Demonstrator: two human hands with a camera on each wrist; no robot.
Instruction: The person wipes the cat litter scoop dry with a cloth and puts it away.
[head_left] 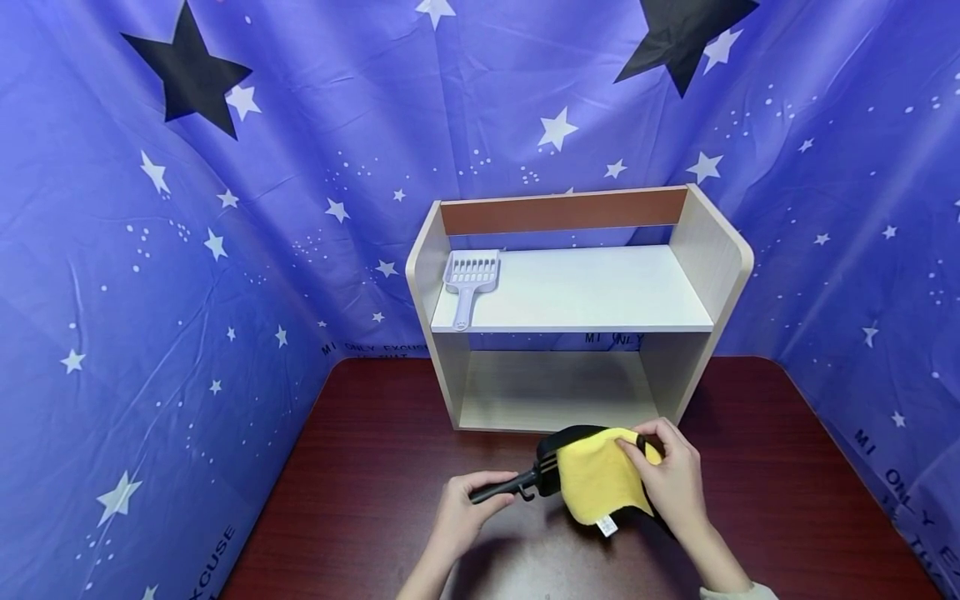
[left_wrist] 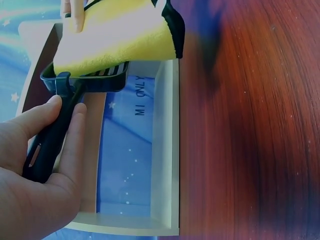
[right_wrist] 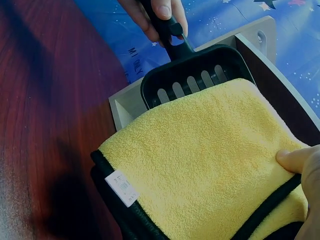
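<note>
My left hand (head_left: 459,512) grips a black slotted litter scoop (head_left: 495,490) by its handle, above the table. In the left wrist view, the thumb and fingers lie along either side of the handle (left_wrist: 50,135). A yellow towel (head_left: 600,479) with black edging and a small white tag lies over much of the scoop's head, hiding its far part. My right hand (head_left: 675,483) pinches the towel at its right side. In the right wrist view, several slots of the scoop head (right_wrist: 200,62) show beyond the towel (right_wrist: 200,145).
Behind the hands stands a two-level shelf unit (head_left: 585,287) on the dark red-brown table (head_left: 360,467). A pale lilac slotted scoop (head_left: 465,302) lies at the left of its upper board. Blue star-printed curtains (head_left: 300,208) enclose the table at the back and sides.
</note>
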